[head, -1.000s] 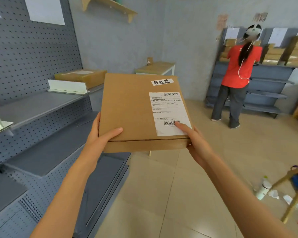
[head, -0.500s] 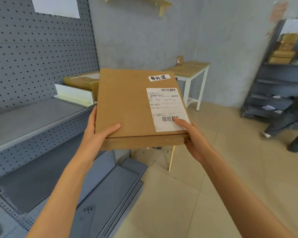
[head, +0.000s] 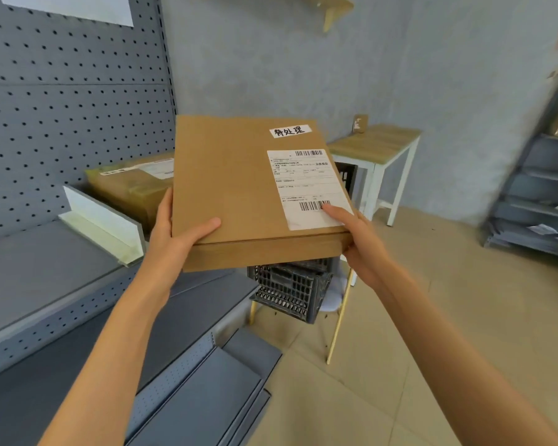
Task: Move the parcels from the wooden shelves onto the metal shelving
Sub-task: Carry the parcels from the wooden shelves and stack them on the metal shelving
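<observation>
- Forearms reach up from the lower frame toward its centre.
- Left hand [head: 174,239] grips the flat parcel [head: 239,188] at its near left corner, thumb on top.
- Right hand [head: 355,239] grips the near right corner, thumb on the shipping label [head: 306,185].
- Parcel held mid-frame, level, beside the metal shelving [head: 39,265] at left.
- Another box [head: 129,185] sits on that shelf behind a divider [head: 103,223].

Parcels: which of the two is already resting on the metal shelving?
The taped parcel behind the white divider; the flat labelled parcel is held between left hand and right hand.
</observation>
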`<state>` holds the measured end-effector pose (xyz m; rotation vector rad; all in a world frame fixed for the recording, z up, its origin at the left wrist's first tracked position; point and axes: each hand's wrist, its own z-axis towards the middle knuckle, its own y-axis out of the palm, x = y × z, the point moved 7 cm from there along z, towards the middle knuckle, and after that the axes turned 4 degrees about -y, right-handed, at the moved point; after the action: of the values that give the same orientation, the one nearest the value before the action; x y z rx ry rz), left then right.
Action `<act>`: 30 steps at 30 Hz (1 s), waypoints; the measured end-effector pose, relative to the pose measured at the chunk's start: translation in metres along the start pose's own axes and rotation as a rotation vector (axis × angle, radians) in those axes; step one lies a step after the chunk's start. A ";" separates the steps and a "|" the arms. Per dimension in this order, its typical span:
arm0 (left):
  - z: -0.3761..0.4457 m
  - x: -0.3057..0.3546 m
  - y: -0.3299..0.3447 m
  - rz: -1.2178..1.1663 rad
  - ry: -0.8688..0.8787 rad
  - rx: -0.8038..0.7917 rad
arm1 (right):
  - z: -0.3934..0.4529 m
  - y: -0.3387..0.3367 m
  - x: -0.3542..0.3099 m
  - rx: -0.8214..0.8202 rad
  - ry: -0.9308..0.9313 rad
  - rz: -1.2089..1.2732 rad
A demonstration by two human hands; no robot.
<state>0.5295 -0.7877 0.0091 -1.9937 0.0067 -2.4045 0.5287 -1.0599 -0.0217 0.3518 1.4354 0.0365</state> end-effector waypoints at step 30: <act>0.155 0.003 -0.057 0.102 -0.059 0.705 | 0.299 0.188 0.020 -0.720 0.056 -0.045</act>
<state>0.6809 -0.7299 0.0413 -1.6651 -0.6260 -1.8972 0.8575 -0.9412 0.0356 -0.2758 1.3868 0.5158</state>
